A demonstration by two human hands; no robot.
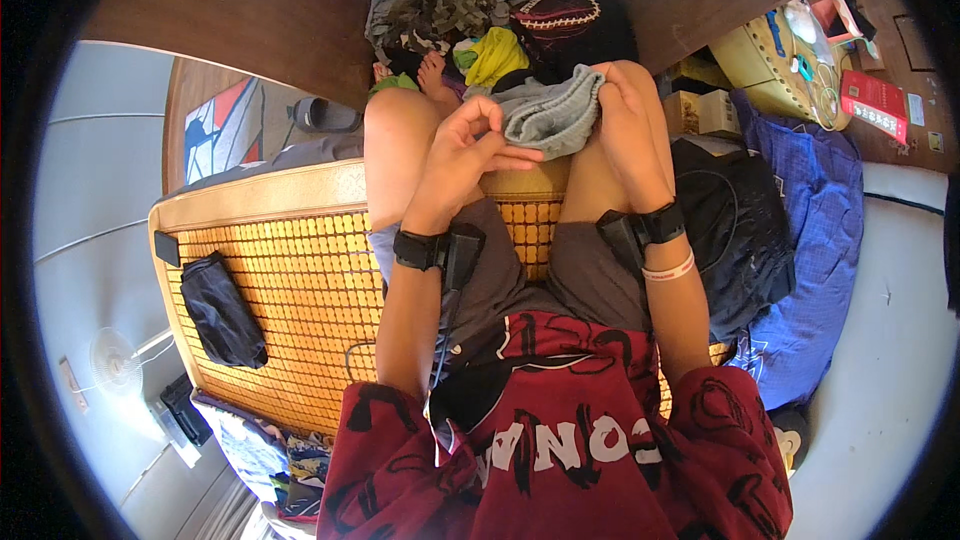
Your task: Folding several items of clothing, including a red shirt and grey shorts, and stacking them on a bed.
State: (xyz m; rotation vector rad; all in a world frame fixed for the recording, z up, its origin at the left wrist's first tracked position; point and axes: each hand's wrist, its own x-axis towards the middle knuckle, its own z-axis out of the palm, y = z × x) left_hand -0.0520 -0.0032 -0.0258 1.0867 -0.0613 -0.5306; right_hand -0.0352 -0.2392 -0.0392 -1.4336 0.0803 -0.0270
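Above my knees I hold a grey garment (545, 118), bunched so that its ribbed, stretchy opening curls in a loop; its exact kind cannot be made out. My right hand (628, 125) grips its right edge, with the thumb up near the ribbing. At the other side, my left hand (462, 155) has thumb and fingers closed round the left edge, some fingers running along beneath the fabric. Just past the garment lies a yellow-green cloth (495, 58), close to my bare foot.
A heap of clothes, including a camouflage piece (445, 0), fills the space between two dark wooden panels. A folded black garment (222, 310) lies on the tiled mat (310, 270) at left. Black clothing (735, 230) and blue cloth (815, 220) lie at right, near a yellow stool (765, 70).
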